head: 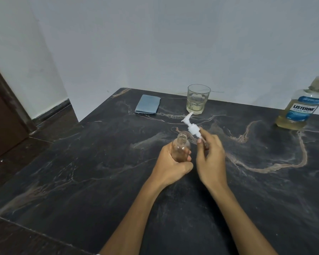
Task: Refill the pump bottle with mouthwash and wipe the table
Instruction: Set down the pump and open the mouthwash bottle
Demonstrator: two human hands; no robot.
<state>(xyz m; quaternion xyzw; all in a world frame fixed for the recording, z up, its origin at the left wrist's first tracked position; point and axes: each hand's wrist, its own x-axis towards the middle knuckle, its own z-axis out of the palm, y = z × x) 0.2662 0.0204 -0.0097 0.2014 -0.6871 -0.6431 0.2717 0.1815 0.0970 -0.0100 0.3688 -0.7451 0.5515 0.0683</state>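
My left hand (pixel 170 162) grips a small clear pump bottle (pixel 180 146) upright at the middle of the dark marble table (pixel 99 181); its neck is uncapped. My right hand (pixel 209 153) pinches the white pump head (pixel 191 127), held tilted just right of and above the bottle's mouth, apart from it. A Listerine mouthwash bottle (pixel 300 105) with yellowish liquid low in it stands at the far right. A folded light-blue cloth (pixel 148 106) lies at the back of the table.
A clear drinking glass (pixel 198 99) with a little yellowish liquid stands at the back, behind the pump head. A pale wall runs along the table's far edge. The floor and a dark door frame (pixel 6 111) are to the left.
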